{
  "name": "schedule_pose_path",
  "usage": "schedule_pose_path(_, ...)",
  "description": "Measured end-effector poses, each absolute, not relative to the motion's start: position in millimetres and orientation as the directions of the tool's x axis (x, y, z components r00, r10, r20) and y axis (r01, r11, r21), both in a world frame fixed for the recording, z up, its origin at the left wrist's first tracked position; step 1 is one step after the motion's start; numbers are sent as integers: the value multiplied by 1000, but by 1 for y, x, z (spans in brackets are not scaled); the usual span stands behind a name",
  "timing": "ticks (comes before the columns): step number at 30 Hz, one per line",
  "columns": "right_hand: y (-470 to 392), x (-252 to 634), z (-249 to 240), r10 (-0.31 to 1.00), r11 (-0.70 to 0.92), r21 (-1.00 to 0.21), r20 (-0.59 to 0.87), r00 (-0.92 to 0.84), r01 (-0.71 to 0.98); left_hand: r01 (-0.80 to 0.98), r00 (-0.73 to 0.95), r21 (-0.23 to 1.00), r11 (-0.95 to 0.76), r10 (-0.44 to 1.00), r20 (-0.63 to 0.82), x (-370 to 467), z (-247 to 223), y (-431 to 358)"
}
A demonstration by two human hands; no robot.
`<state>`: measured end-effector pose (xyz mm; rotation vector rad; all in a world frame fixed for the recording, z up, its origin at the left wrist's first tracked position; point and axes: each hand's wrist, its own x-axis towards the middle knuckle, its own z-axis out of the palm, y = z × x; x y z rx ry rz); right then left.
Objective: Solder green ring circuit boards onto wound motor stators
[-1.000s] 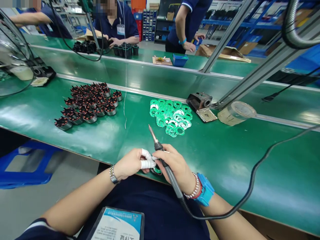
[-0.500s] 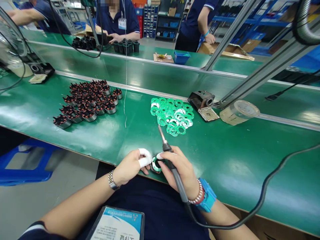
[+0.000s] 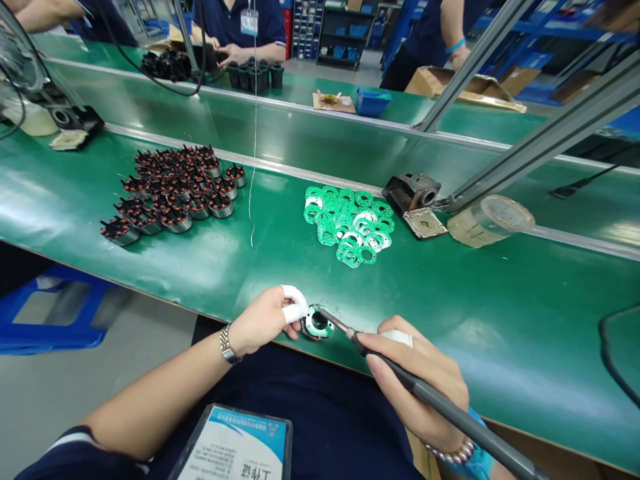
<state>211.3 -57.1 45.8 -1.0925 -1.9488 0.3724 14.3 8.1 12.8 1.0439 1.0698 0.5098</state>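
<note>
My left hand [image 3: 270, 317], with white covers on its thumb and forefinger, pinches the left edge of a motor part topped by a green and white ring board [image 3: 319, 323] at the table's front edge. In my right hand [image 3: 420, 380] is a soldering iron [image 3: 400, 375], held like a pen. Its metal tip points left and lies over the upper right part of the ring board. Whether the tip touches the board cannot be made out. Farther back lie a pile of green ring boards [image 3: 345, 223] and, to the left, rows of copper-wound motor parts [image 3: 175, 190].
An iron stand [image 3: 413, 200] with a cleaning pad and a translucent tub [image 3: 490, 221] stand at the back right. A thin wire [image 3: 254, 133] hangs over the middle. Metal frame bars rise at the right. Across the bench, several people stand or sit near a blue bin [image 3: 373, 102].
My right hand has let go of the ring board and moved right. The soldering iron has swung down, its tip now over the board. My left hand stays at the part.
</note>
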Motion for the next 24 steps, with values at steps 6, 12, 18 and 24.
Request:
schedule_pose_path(6,-57,207,41,814,573,-638,519,-261,514,139,433,878,458,770,-470,14,14,9)
schedule_pose_path(12,-57,206,47,820,565,-645,508,-263,515,154,442,883,443,768,-462,14,12,10)
schedule_pose_path(18,-56,208,48,816,559,-621,530,-231,549,151,450,879,452,760,-469,14,11,10)
schedule_pose_path(24,-58,209,34,817,536,-590,543,-194,604,157,441,871,465,757,-483,15,13,10)
